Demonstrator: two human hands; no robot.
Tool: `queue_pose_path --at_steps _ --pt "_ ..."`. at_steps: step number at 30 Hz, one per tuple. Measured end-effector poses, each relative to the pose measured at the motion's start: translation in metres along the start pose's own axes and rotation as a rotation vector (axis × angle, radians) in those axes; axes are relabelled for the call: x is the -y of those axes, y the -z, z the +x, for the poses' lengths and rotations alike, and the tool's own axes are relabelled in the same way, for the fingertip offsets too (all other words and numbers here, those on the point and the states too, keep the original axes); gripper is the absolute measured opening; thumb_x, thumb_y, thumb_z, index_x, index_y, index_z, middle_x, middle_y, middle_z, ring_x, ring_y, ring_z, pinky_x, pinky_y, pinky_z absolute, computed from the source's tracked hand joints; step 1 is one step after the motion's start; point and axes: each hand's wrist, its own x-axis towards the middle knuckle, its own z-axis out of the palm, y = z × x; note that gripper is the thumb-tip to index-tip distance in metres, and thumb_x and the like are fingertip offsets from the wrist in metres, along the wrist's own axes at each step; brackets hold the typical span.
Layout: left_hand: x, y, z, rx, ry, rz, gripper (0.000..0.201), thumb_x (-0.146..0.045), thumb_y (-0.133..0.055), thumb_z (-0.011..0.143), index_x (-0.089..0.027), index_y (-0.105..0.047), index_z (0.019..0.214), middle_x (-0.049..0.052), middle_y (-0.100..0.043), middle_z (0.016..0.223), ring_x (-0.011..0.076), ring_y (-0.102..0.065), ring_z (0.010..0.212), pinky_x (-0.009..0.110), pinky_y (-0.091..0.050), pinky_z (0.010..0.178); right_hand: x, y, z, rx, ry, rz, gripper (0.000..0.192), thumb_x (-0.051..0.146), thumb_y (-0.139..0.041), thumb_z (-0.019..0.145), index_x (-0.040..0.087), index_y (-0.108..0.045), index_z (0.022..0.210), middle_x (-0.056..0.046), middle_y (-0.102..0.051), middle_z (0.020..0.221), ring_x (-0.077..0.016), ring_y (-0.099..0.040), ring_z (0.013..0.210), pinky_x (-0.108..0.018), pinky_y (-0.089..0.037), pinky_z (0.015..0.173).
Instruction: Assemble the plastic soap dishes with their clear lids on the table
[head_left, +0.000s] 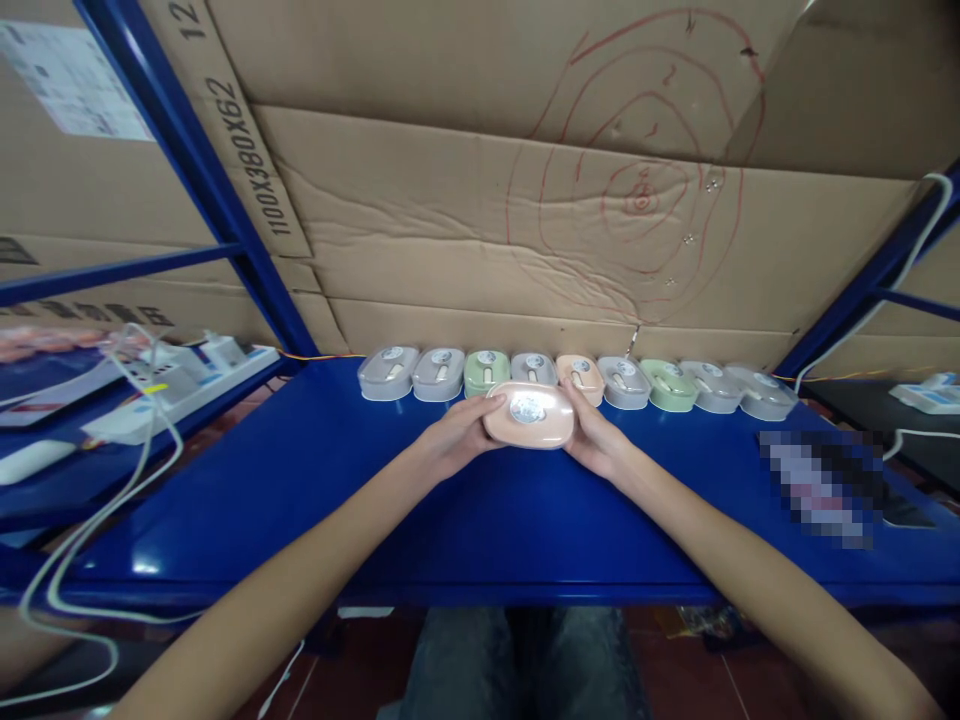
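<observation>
Left hand (pixel 457 438) and right hand (pixel 596 440) grip ends of peach oval plastic case (pixel 529 414) over blue metal table (pixel 465 520). Row of grey, green, peach oval plastic cases (pixel 577 380) along table's far edge. White power strip (pixel 187 385) beyond left edge. Creased brown cardboard sheet (pixel 465 210) behind.

Single head-worn view, looking forward and down from close above a blue table (pixel 480 540), with the wearer's forearms entering from the near edge, a cardboard wall (pixel 480 200) closing the far side, and shelving at left and right.
</observation>
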Motion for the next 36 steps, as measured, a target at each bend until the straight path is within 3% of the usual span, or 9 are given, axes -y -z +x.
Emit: queue_pose_path --at_steps 7,14,21,36 --pt "0.0009 0.0015 0.0009 0.024 -0.003 0.007 0.058 -0.044 -0.095 0.085 -0.013 -0.077 0.131 0.022 -0.075 0.136 0.0361 -0.071 0.122 0.045 -0.06 0.1 0.0007 0.0051 -0.0006 0.017 0.023 -0.038 0.049 0.032 -0.097 0.078 0.016 -0.078 0.12 -0.01 -0.087 0.102 -0.0291 -0.081 0.108 -0.042 -0.065 0.101" --pt "-0.0009 0.0021 -0.0029 0.035 0.032 0.067 0.062 -0.028 -0.098 0.08 -0.015 -0.075 0.136 0.02 -0.076 0.136 0.032 -0.075 0.116 0.042 -0.06 0.098 0.001 0.0041 -0.0028 0.045 0.047 -0.07 0.044 0.033 -0.098 0.077 0.014 -0.08 0.112 -0.01 -0.086 0.102 -0.0258 -0.082 0.096 -0.038 -0.064 0.094" --pt "-0.0012 -0.0011 -0.001 0.021 -0.025 0.06 0.057 -0.023 -0.099 0.076 -0.014 -0.079 0.129 0.016 -0.081 0.125 0.0277 -0.077 0.108 0.035 -0.059 0.095 0.0043 0.0 -0.004 0.081 0.047 -0.076 0.042 0.033 -0.1 0.076 0.016 -0.079 0.108 -0.007 -0.086 0.101 -0.0206 -0.08 0.09 -0.033 -0.063 0.091" --pt "0.001 0.0053 0.007 0.009 -0.026 0.042 0.051 -0.023 -0.099 0.075 -0.014 -0.082 0.123 0.015 -0.083 0.121 0.027 -0.078 0.104 0.035 -0.062 0.093 0.0009 0.0018 0.0032 0.047 0.016 -0.103 0.042 0.035 -0.1 0.075 0.017 -0.079 0.107 -0.01 -0.084 0.102 -0.0296 -0.079 0.109 -0.044 -0.06 0.105"
